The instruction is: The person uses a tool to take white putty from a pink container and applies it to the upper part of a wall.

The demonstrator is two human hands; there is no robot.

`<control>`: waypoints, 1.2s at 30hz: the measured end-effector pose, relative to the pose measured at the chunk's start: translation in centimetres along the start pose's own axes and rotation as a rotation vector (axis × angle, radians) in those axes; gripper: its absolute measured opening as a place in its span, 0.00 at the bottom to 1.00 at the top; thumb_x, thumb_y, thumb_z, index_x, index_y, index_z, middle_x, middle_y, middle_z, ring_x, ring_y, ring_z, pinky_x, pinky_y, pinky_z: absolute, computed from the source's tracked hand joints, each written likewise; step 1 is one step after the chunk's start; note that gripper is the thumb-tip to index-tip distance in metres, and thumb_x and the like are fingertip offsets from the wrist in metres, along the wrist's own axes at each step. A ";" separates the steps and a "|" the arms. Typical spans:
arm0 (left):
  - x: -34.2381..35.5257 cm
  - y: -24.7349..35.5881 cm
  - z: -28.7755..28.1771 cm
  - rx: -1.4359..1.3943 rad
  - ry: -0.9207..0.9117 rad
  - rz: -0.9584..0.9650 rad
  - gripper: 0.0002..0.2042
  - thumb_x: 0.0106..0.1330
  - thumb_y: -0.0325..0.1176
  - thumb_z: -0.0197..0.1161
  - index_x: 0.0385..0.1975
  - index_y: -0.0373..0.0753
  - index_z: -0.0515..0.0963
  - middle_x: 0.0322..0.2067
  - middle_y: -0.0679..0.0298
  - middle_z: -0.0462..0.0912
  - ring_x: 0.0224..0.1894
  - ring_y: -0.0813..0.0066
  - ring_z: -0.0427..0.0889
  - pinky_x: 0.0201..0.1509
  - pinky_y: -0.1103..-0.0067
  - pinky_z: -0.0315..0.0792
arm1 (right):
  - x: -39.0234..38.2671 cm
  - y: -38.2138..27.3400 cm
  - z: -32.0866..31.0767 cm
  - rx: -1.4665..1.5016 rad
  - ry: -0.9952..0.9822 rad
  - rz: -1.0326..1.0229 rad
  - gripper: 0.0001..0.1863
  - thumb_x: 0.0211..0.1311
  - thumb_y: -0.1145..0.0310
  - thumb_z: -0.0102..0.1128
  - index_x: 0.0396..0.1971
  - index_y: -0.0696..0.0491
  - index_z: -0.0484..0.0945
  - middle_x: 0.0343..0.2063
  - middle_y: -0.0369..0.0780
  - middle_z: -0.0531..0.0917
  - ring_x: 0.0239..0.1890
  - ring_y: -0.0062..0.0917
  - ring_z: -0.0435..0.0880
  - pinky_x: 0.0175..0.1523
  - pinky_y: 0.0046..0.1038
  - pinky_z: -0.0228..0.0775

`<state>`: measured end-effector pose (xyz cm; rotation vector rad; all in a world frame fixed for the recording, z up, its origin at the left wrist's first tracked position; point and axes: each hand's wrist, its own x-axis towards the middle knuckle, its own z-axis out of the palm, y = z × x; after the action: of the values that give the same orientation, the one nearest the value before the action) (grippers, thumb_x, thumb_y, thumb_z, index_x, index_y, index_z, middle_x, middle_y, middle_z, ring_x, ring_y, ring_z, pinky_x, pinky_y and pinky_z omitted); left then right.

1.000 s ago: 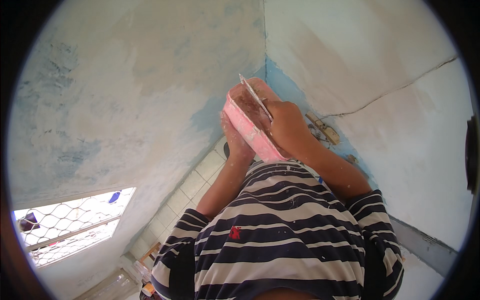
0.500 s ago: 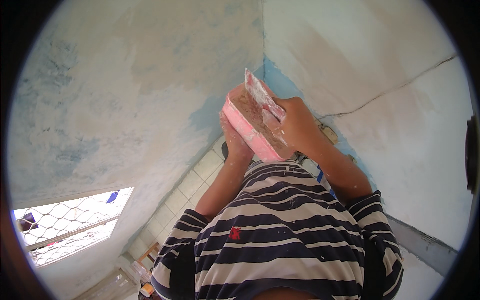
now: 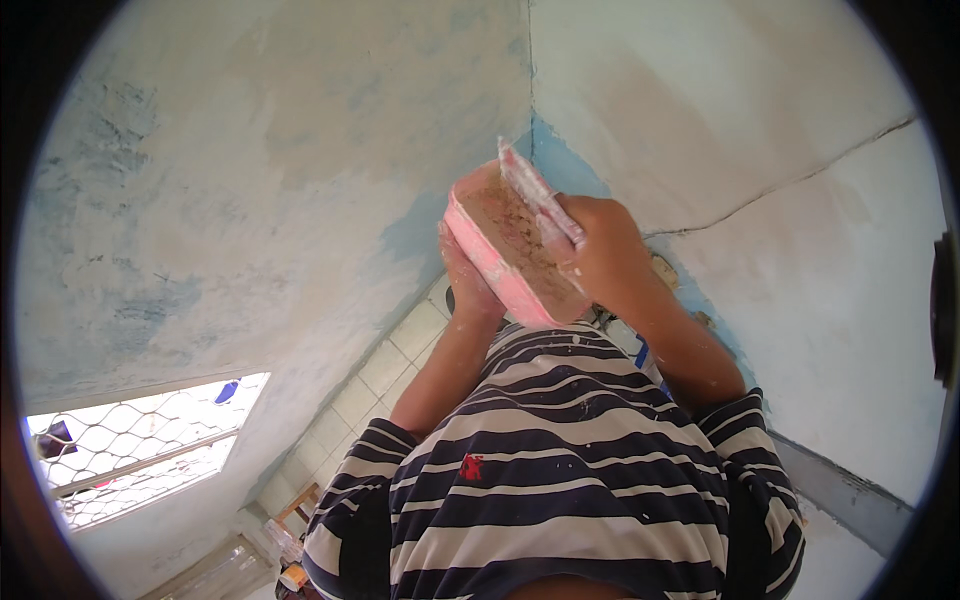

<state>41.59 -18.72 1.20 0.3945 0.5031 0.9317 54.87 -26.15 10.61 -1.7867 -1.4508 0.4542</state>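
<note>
A pink rectangular tub (image 3: 478,247) with rounded corners is held up in front of my striped shirt. Brownish, lumpy filler paste (image 3: 515,235) lies inside it. My left hand (image 3: 466,280) grips the tub from its left side and underneath; most of those fingers are hidden behind it. Closed around a flat, paste-smeared scraper (image 3: 535,190), my right hand (image 3: 603,245) is over the tub's right edge. The scraper's blade slants up and left above the paste, along the far right rim. White specks of paste dot both hands.
Two patchy, filler-smeared walls meet at a corner beyond the tub. A long crack (image 3: 780,190) crosses the right wall (image 3: 820,330). Bare blue paint (image 3: 565,160) shows near the corner. A window with a wire grille (image 3: 150,440) is at lower left, beside floor tiles (image 3: 355,400).
My right hand has moved slightly right with the scraper, whose blade is now turned more edge-on. More of the paste shows. The tub has barely moved.
</note>
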 end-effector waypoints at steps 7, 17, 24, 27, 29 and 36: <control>0.3 0.5 0.3 0.022 0.013 -0.025 0.31 0.72 0.58 0.31 0.63 0.41 0.61 0.61 0.59 0.67 0.61 0.63 0.68 0.64 0.67 0.64 | 1.0 0.9 0.9 -0.092 0.069 -0.036 0.12 0.53 0.74 0.59 0.38 0.57 0.80 0.28 0.51 0.80 0.31 0.50 0.77 0.34 0.36 0.70; 0.5 2.1 -0.1 -0.043 -0.124 -0.032 0.32 0.71 0.58 0.34 0.64 0.40 0.59 0.60 0.57 0.67 0.60 0.61 0.68 0.64 0.66 0.64 | 1.2 -0.2 1.8 0.088 -0.004 0.072 0.08 0.56 0.71 0.59 0.33 0.59 0.80 0.25 0.53 0.79 0.29 0.53 0.77 0.34 0.41 0.69; -0.4 2.5 0.2 0.077 -0.066 0.082 0.31 0.71 0.57 0.36 0.65 0.40 0.59 0.61 0.56 0.66 0.62 0.60 0.67 0.65 0.66 0.62 | 0.8 -1.7 1.4 0.119 0.061 0.041 0.09 0.58 0.70 0.59 0.33 0.60 0.79 0.24 0.53 0.79 0.28 0.52 0.76 0.33 0.39 0.69; -0.6 2.6 0.6 0.046 -0.057 0.075 0.30 0.72 0.57 0.36 0.64 0.41 0.59 0.61 0.57 0.66 0.61 0.61 0.67 0.64 0.66 0.63 | 1.1 -0.5 2.8 0.054 0.118 -0.036 0.09 0.59 0.69 0.58 0.34 0.60 0.79 0.24 0.53 0.79 0.28 0.52 0.77 0.32 0.38 0.69; -0.9 2.7 0.6 0.020 -0.078 0.071 0.29 0.72 0.56 0.38 0.63 0.41 0.61 0.60 0.57 0.67 0.59 0.61 0.69 0.62 0.66 0.66 | 0.9 -0.5 3.2 0.071 0.098 -0.010 0.10 0.59 0.69 0.58 0.34 0.60 0.79 0.25 0.53 0.80 0.29 0.52 0.77 0.33 0.37 0.69; -1.2 3.3 0.9 0.040 -0.127 0.113 0.30 0.71 0.57 0.38 0.63 0.41 0.61 0.60 0.57 0.67 0.60 0.61 0.69 0.63 0.66 0.65 | 0.7 -1.4 2.0 0.326 -0.048 0.126 0.10 0.59 0.70 0.56 0.36 0.60 0.80 0.24 0.50 0.81 0.27 0.46 0.80 0.32 0.34 0.70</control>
<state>39.35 -18.07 3.95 0.5186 0.3869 0.9996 52.76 -24.69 10.49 -1.6171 -1.2191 0.7574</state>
